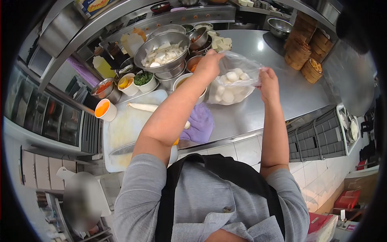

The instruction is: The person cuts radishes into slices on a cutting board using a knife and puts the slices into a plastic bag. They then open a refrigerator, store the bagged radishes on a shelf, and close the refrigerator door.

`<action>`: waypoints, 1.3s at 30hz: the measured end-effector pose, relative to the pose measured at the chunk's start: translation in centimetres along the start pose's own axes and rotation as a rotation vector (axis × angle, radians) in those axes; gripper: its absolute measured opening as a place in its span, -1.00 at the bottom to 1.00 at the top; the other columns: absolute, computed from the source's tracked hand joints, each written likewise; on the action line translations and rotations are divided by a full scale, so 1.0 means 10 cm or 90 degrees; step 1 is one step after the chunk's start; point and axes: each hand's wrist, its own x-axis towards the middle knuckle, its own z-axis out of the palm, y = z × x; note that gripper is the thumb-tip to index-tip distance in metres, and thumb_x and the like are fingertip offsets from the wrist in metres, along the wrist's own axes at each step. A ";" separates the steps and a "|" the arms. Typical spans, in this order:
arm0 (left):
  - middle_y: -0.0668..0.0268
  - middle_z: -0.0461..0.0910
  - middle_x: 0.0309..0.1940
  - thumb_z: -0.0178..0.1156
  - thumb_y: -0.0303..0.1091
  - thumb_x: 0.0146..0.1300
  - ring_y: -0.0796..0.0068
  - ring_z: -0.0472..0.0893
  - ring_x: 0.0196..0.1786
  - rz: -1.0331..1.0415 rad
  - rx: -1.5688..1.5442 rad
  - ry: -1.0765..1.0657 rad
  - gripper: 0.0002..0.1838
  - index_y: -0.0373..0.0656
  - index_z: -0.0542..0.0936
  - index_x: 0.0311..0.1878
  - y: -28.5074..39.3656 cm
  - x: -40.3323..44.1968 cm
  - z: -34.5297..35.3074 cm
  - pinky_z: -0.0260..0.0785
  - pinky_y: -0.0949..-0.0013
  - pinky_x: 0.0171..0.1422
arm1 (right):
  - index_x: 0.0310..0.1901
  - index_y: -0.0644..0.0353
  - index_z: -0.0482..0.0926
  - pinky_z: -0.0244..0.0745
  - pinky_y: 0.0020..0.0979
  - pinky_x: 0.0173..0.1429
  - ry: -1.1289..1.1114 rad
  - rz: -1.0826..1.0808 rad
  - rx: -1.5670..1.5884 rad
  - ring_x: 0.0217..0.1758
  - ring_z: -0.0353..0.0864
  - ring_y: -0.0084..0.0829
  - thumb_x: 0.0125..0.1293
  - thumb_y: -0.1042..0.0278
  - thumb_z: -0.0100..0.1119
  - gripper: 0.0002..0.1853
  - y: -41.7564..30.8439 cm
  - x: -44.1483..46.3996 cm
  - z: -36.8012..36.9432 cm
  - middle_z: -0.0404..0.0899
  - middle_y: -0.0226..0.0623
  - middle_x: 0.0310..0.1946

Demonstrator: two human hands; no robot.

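Observation:
A clear plastic bag (238, 64) of white round balls (228, 96), mushrooms or dough balls, I cannot tell which, rests on the steel counter. My left hand (209, 67) is closed on the bag's left upper edge. At its right edge, my right hand (268, 84) pinches the plastic. The bag's mouth is spread between both hands, with the balls heaped inside. Below my left forearm lies a purple cloth (200, 123). Behind that forearm, a white bowl (180, 82) is partly hidden.
Left is a white cutting board (117, 129) with a knife (123, 149) and a long white vegetable (142, 107). Behind it stand a bowl of chopped onion (164, 53), a tub of greens (144, 79) and an orange-filled cup (106, 110). Bamboo steamers (298, 54) stand right, above a grey crate (318, 137).

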 end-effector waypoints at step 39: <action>0.15 0.51 -0.34 0.03 -0.17 0.41 0.36 0.57 -0.43 -0.570 -0.110 0.132 -0.47 -0.23 0.11 0.28 -0.32 -4.19 -2.22 0.47 0.32 -0.37 | 0.39 0.12 0.16 0.45 -0.19 0.08 -0.707 -0.185 -0.420 0.00 0.57 -0.04 0.34 0.36 -0.02 -0.42 0.96 -2.18 1.93 0.49 0.12 -0.02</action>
